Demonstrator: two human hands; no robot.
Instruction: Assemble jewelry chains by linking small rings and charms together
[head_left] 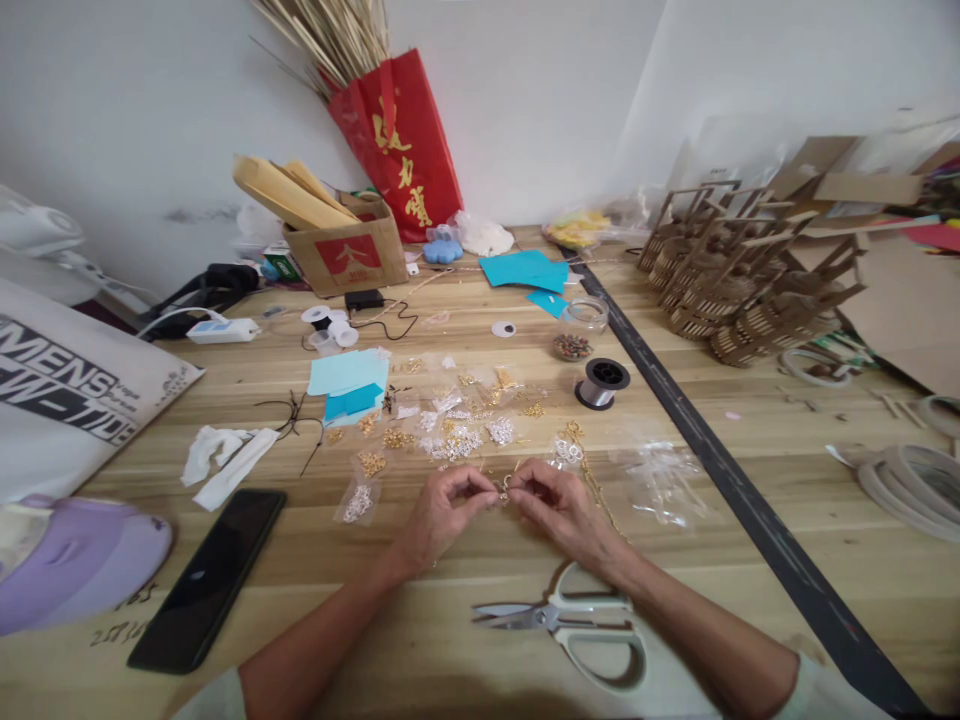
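My left hand and my right hand meet fingertip to fingertip above the table, each in a pinch. Between them is a tiny metallic piece, too small to name; both hands appear to grip it. Just beyond lie small bags of silver findings and gold findings. A gold chain runs beside my right hand, near a bag of silver rings. Scissors with pale handles lie on the table below my right wrist, blades slightly apart.
A black phone lies left of my left forearm. Farther back are a wire spool, a glass jar of beads and blue cards. Clear plastic bags sit to the right, past them a black strip and small woven baskets.
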